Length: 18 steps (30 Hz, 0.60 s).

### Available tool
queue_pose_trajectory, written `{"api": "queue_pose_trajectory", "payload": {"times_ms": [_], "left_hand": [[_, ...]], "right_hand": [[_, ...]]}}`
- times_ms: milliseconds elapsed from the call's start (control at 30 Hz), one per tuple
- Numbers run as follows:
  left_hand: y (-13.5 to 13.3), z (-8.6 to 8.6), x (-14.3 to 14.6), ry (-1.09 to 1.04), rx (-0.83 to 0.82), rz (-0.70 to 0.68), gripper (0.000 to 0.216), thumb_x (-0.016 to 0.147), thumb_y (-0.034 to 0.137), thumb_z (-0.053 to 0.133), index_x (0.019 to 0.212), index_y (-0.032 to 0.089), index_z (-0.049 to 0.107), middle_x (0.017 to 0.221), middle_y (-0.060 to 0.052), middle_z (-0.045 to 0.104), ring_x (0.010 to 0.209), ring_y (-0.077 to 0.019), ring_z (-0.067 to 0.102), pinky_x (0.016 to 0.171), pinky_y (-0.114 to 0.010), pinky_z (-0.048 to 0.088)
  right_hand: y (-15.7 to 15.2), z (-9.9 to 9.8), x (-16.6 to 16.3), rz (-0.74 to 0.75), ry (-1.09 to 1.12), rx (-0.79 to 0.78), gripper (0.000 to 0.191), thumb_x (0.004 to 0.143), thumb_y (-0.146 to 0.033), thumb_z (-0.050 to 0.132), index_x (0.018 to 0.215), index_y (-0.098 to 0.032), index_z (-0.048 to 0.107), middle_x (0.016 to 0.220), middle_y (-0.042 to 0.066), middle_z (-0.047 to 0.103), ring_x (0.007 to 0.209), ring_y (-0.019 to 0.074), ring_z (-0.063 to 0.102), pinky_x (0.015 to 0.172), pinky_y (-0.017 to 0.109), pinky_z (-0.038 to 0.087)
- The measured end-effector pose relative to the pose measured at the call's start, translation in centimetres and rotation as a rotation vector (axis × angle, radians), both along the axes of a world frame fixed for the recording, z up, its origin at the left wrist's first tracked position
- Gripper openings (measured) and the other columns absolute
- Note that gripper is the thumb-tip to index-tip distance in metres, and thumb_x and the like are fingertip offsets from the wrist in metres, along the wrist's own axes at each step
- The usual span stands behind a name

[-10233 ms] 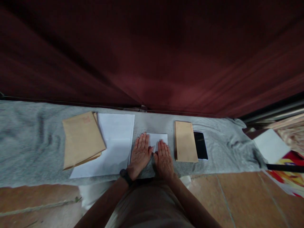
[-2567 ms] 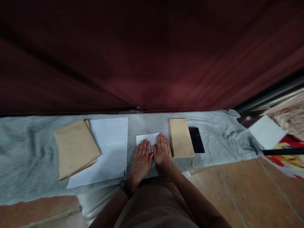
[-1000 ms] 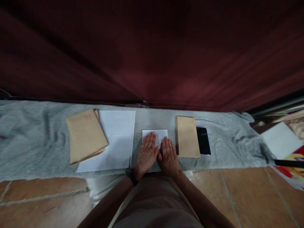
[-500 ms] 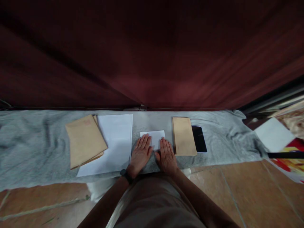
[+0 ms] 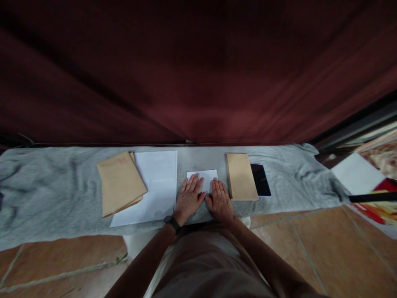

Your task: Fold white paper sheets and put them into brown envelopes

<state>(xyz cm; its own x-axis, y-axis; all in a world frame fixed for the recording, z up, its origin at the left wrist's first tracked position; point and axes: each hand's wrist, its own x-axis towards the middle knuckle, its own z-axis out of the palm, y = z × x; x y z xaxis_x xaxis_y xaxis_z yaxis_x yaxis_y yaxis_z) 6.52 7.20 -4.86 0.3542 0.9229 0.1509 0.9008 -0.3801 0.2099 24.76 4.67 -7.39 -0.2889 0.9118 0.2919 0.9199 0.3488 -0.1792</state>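
A small white piece of paper (image 5: 204, 175), which looks folded, lies flat on the grey cloth (image 5: 285, 178) in front of me. My left hand (image 5: 189, 199) rests flat over its left part, fingers stretched out, a dark watch on the wrist. Over the right edge lies my right hand (image 5: 220, 201), also flat with straight fingers. The palms cover the paper's lower corners. Left of my hands are large white sheets (image 5: 161, 178), partly under brown envelopes (image 5: 122, 182). Close to my right hand is a stack of narrower brown envelopes (image 5: 243, 178).
A dark-screened phone (image 5: 261, 180) sits partly under the right envelopes. Behind the cloth-covered surface hangs a dark red curtain (image 5: 198, 111). At far right are a white sheet (image 5: 358, 174), a black bar (image 5: 374, 198) and a colourful printed item (image 5: 380, 211). Tiled floor (image 5: 310, 236) shows below.
The view has shifted slightly, moving the left-hand items rightward in the picture. My left fingers look a little more spread. Both hands stay flat on the small paper.
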Motion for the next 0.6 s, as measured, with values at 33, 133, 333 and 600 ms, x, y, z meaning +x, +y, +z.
{"api": "queue_pose_trajectory", "payload": {"times_ms": [33,133,333,600], "left_hand": [[0.0,-0.1,0.0,0.001,0.004,0.0,0.06,0.104,0.046,0.046,0.156,0.018,0.046,0.167,-0.012,0.037,0.157,-0.0265,0.03,0.13,-0.05,0.023],[0.1,-0.1,0.1,0.008,0.011,0.0,0.06,0.104,0.045,0.045,0.157,0.017,0.045,0.167,-0.012,0.036,0.157,-0.027,0.029,0.13,-0.05,0.022],[0.0,0.1,0.4,0.018,0.017,0.008,0.059,0.104,0.042,0.044,0.157,0.017,0.045,0.166,-0.013,0.038,0.157,-0.0279,0.03,0.129,-0.051,0.023],[0.2,-0.2,0.3,0.027,0.039,-0.006,0.06,0.104,0.043,0.043,0.159,0.02,0.042,0.166,-0.011,0.039,0.156,-0.0287,0.032,0.128,-0.053,0.024]], "right_hand": [[0.0,0.0,0.0,-0.001,-0.003,0.001,0.069,0.107,-0.04,0.043,0.162,-0.001,0.026,0.165,0.025,0.035,0.153,0.0343,0.037,0.123,0.053,0.036],[0.0,-0.1,0.0,-0.01,-0.006,-0.004,0.066,0.108,-0.039,0.042,0.161,-0.001,0.031,0.164,0.024,0.038,0.153,0.0331,0.037,0.123,0.052,0.036],[0.9,0.1,0.2,-0.044,0.094,-0.042,0.054,0.108,-0.031,0.036,0.157,-0.009,0.043,0.16,0.017,0.048,0.15,0.0287,0.043,0.123,0.05,0.038],[1.8,0.4,-0.5,-0.082,0.073,-0.034,0.054,0.106,-0.029,0.043,0.157,-0.01,0.043,0.161,0.016,0.046,0.15,0.0275,0.043,0.125,0.05,0.034]]}}
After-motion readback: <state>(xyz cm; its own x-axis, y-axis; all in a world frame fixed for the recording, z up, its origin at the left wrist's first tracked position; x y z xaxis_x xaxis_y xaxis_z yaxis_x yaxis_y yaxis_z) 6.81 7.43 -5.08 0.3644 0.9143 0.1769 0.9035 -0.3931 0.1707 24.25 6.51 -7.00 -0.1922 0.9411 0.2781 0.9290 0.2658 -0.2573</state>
